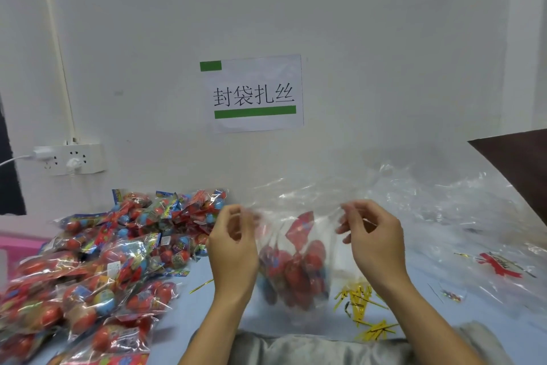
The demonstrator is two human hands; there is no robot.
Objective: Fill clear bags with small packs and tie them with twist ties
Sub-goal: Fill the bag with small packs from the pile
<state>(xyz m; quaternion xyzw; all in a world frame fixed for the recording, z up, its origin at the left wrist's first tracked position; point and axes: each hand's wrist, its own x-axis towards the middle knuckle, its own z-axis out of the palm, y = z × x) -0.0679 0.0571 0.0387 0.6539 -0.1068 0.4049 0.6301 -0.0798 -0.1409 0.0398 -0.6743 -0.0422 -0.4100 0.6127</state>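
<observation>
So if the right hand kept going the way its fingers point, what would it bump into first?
The right hand points left, its fingers pinching the clear bag at its top edge. Going on, it would push into the bag's open mouth first, then likely the left hand, though depth is unclear.

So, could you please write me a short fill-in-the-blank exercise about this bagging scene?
1. The left hand and right hand hold open the top of a clear bag already holding ____ packs.
2. The loose twist ties on the table are ____ in colour.
3. The heap of small packs lies on the person's ____ side.
4. The paper sign on the wall has ____ bars.

Missing words: red; gold; left; green
</observation>
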